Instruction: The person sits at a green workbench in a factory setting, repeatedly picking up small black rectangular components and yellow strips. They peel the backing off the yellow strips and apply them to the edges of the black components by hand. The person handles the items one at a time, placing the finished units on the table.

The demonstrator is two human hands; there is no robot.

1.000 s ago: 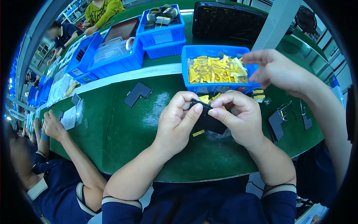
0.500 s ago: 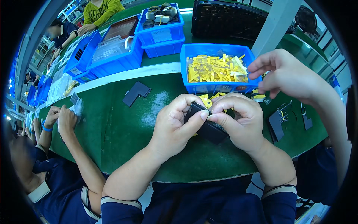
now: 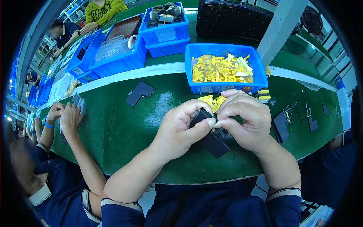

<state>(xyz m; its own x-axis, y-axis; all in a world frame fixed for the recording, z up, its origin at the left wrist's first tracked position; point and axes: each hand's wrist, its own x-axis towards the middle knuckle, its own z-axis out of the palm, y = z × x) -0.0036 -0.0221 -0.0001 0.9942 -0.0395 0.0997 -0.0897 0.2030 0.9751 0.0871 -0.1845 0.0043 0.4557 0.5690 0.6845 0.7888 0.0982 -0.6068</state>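
My left hand (image 3: 177, 126) is closed round a black flat L-shaped part (image 3: 216, 146), held tilted above the table, with the thumb on its upper end. At that end my right hand (image 3: 247, 120) pinches with thumb and forefinger right by the left thumb. Whatever sits in that pinch is too small and too covered to name. Just beyond my hands lies a small heap of yellow strips (image 3: 206, 99). A similar dark L-shaped part (image 3: 140, 94) rests on the green table (image 3: 124, 132) to the left, beside a patch of whitish scraps (image 3: 160, 109).
Ahead stands a blue bin (image 3: 227, 88) filled with yellow strips. More dark parts with thin wires (image 3: 280, 125) lie at the right. Other blue bins (image 3: 117, 64) line the back left. A co-worker's hands (image 3: 68, 117) work at the left; a metal post (image 3: 278, 34) rises behind.
A co-worker's arm that reached in from the right over the table is gone. My right hand's fingers have lifted a little, and more of the black part shows below my hands.
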